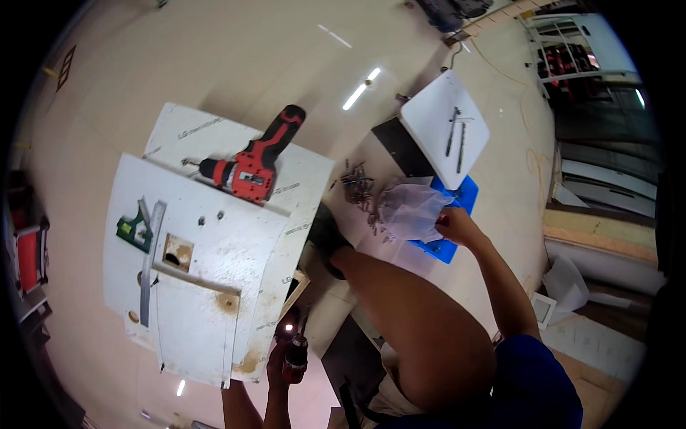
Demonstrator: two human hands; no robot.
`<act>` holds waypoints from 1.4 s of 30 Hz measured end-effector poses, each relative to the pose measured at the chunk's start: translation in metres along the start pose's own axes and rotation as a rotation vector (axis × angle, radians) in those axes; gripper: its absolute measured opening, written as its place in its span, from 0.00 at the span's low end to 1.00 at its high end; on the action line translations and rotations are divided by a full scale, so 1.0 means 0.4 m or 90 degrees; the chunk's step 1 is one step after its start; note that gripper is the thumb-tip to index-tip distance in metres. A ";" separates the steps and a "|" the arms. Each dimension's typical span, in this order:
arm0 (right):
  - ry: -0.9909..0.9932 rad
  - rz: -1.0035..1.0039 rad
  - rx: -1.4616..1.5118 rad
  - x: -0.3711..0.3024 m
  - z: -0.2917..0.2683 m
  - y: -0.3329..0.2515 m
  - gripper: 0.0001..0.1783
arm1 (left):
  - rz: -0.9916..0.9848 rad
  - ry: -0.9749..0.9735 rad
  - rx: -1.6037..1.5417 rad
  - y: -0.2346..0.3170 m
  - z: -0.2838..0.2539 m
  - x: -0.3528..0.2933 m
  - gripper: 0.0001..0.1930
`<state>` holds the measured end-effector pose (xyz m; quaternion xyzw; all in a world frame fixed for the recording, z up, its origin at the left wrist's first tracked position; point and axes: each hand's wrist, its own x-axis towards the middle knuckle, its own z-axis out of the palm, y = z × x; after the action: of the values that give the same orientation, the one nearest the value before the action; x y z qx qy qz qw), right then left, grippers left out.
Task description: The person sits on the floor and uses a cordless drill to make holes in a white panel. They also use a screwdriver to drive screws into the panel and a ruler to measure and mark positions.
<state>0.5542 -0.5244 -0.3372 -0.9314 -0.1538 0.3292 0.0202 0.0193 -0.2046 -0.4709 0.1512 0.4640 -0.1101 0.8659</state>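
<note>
Below the white board (279, 243), my left hand (275, 366) is closed around a red and black power drill (294, 361) with a long bit and its lamp lit. Off to the right, my right hand (457, 224) pinches the edge of a translucent plastic bag (411, 207). The bag lies partly over a blue tray (443, 250). Loose screws or small fasteners (359, 184) are heaped on the floor beside the bag, some by its near edge. Its contents are hard to make out.
A second red and black drill (250, 171) lies on the white boards, near a green combination square (143, 229) and a square cutout (177, 253). Long drill bits (461, 143) rest on a white lid (429, 107). My bent leg (414, 314) spans the middle. Stacked panels (607, 179) stand right.
</note>
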 end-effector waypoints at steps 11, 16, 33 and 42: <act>-0.075 -0.294 0.437 -0.105 -0.147 -0.415 0.08 | 0.102 0.101 0.945 0.026 -0.089 -0.101 0.35; -0.063 -0.491 0.420 -0.010 -0.098 -0.538 0.10 | -0.058 0.058 0.916 0.207 0.095 -0.304 0.18; -0.250 -0.646 0.437 0.073 -0.060 -0.617 0.08 | 0.483 -0.029 0.466 0.451 0.725 0.069 0.11; -0.140 -0.635 0.439 0.131 -0.035 -0.603 0.09 | 0.465 -0.010 0.514 0.523 0.770 0.159 0.09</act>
<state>0.5356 -0.2780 -0.3245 -0.6478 -0.4567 0.4054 0.4555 0.3605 -0.1254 -0.3293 0.6220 0.2956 0.0270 0.7246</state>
